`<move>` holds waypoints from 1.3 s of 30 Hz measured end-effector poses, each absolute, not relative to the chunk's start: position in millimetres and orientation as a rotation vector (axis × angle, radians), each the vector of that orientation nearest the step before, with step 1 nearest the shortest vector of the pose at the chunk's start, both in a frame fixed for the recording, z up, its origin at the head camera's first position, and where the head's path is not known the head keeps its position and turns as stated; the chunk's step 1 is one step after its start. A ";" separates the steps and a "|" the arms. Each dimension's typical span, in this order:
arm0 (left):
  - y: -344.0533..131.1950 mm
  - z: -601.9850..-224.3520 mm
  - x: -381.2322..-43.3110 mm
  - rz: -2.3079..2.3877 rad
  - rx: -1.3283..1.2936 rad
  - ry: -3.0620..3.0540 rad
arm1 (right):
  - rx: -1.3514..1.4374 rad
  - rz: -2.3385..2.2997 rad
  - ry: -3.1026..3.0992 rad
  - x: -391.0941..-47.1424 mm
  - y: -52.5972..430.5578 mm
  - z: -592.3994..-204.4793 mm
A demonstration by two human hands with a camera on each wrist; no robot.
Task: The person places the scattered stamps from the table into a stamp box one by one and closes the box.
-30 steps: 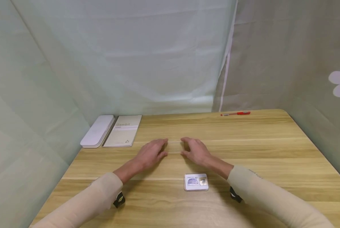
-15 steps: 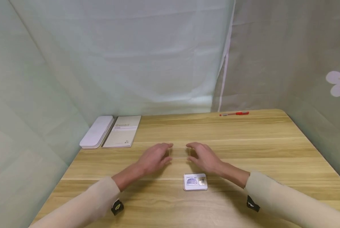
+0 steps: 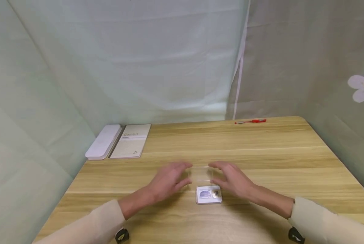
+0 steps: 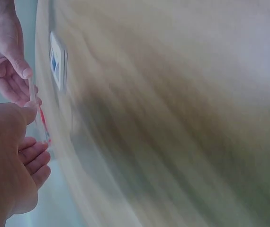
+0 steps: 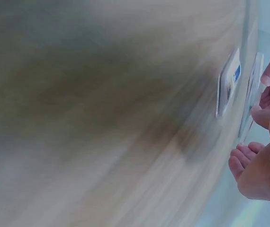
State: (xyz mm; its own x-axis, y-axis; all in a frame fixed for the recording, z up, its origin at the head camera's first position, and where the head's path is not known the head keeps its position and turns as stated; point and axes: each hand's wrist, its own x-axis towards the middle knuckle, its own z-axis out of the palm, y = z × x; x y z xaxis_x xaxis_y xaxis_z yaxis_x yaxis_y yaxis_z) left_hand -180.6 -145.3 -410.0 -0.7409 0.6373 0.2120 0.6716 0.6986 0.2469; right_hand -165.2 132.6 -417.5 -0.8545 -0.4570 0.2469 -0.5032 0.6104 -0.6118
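Note:
A clear rectangular plastic cover (image 3: 201, 174) spans the gap between the two hands, only its thin edges standing out. My left hand (image 3: 169, 181) pinches its left side with thumb and fingertips; my right hand (image 3: 234, 181) pinches the right side the same way. Just in front of the cover lies a flat white case (image 3: 209, 195) with a bluish picture and a small gold patch, resting on the table. In the left wrist view the cover's edge (image 4: 31, 90) shows at the thumbs, above the tabletop.
At the back left lie a long white box (image 3: 104, 140) and, beside it, a notebook (image 3: 131, 140) marked "Gambit". A red pen (image 3: 250, 121) lies by the table's back edge. Curtains (image 3: 169, 61) close off the back and sides.
Both hands have moved toward the person and rightward with the clear cover, which is now close behind the white case. The case, notebook, box and pen have stayed put.

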 end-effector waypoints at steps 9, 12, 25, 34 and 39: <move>-137.7 -418.2 -166.5 -0.452 -1.107 -2.810 | 0.823 1.093 -2.761 -147.6 144.0 -426.1; -136.6 -420.7 -162.7 -0.444 -1.120 -2.813 | 0.827 1.082 -2.758 -143.1 145.8 -428.5; -134.2 -428.7 -152.5 -0.441 -1.197 -2.783 | 0.799 1.111 -2.776 -126.4 151.5 -436.3; -132.6 -430.8 -150.6 -0.441 -1.211 -2.766 | 0.815 1.075 -2.766 -122.7 154.0 -440.4; -132.8 -430.1 -150.1 -0.439 -1.209 -2.771 | 0.817 1.077 -2.758 -121.4 153.7 -439.5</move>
